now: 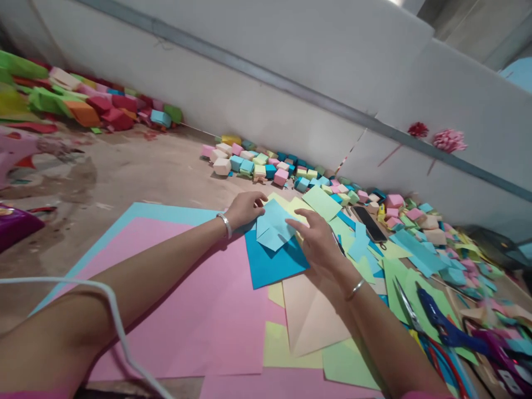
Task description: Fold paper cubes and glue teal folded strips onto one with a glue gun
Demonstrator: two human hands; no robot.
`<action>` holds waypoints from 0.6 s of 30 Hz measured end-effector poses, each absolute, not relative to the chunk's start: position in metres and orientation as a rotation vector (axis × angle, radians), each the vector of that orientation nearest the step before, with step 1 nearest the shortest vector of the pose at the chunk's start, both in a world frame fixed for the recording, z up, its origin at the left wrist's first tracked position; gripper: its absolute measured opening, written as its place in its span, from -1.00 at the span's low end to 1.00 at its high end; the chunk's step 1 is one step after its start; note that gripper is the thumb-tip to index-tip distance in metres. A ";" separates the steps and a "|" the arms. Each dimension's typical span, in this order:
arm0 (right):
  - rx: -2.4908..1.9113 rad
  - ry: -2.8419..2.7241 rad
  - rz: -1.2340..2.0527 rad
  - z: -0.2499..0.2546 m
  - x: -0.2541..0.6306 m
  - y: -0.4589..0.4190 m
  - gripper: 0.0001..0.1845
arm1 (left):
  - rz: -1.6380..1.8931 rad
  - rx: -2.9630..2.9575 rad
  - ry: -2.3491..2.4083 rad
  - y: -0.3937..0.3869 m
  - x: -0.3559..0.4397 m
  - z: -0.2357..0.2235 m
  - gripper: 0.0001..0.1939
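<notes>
A light blue sheet of paper (274, 228), partly folded with creases and a pointed lower edge, lies above a darker blue sheet (276, 263). At its upper left edge, my left hand (245, 210) is closed, thumb and fingers pinching the paper. My right hand (318, 238) is open over its right side, with fingers apart and the index fingertip by the paper's edge. Under my right forearm is a creased peach sheet (311, 316). A large pink sheet (178, 293) spreads beneath my left forearm.
Small folded paper boxes (260, 160) line the wall. Scissors (409, 305), a blue glue gun (444, 318) and a phone (369, 223) lie on the right among paper pieces. A white cable (112, 299) crosses my left forearm. A pink glue gun (20, 149) is at far left.
</notes>
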State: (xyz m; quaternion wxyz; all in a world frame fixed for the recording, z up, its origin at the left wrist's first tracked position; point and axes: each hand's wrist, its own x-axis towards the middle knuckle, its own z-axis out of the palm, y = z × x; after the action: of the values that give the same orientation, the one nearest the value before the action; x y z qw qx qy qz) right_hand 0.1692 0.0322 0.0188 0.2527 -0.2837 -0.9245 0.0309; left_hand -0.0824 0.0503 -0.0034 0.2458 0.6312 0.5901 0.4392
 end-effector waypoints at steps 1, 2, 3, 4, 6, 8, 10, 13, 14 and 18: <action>-0.704 -2.603 -0.079 0.020 0.170 0.030 -0.53 | 1.188 1.777 1.628 0.050 -0.082 -0.005 -0.80; -0.656 -2.655 -0.150 0.020 0.170 0.028 -0.53 | 1.170 1.834 1.638 0.049 -0.082 -0.007 -0.83; -0.618 -2.688 -0.178 0.019 0.169 0.027 -0.56 | 1.147 1.891 1.641 0.049 -0.081 -0.008 -0.86; -0.585 -2.705 -0.197 0.016 0.167 0.026 -0.60 | 1.121 1.944 1.640 0.048 -0.080 -0.008 -0.89; -0.529 -2.701 -0.214 0.008 0.164 0.026 -0.71 | 1.064 2.034 1.637 0.048 -0.078 -0.008 -0.91; -0.482 -2.684 -0.211 -0.001 0.161 0.029 -0.76 | 1.011 2.104 1.639 0.047 -0.076 -0.005 -0.89; -0.458 -2.678 -0.182 -0.005 0.160 0.031 -0.74 | 0.964 2.161 1.634 0.045 -0.074 0.000 -0.89; -0.456 -2.714 -0.135 -0.002 0.162 0.031 -0.74 | 0.817 2.323 1.563 0.032 -0.070 0.008 -0.92; -0.454 -2.734 -0.126 0.000 0.163 0.030 -0.74 | 0.743 2.396 1.516 0.025 -0.068 0.009 -0.92; -0.421 -2.785 -0.140 0.012 0.170 0.026 -0.75 | 0.599 2.563 1.386 -0.005 -0.064 0.010 -0.77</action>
State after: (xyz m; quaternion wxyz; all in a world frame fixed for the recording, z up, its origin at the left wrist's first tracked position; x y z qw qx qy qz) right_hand 0.1702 0.0263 0.0121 0.1600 -0.1475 -0.9748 -0.0489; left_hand -0.0638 -0.0046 0.0096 0.0832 0.8586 0.4644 0.2007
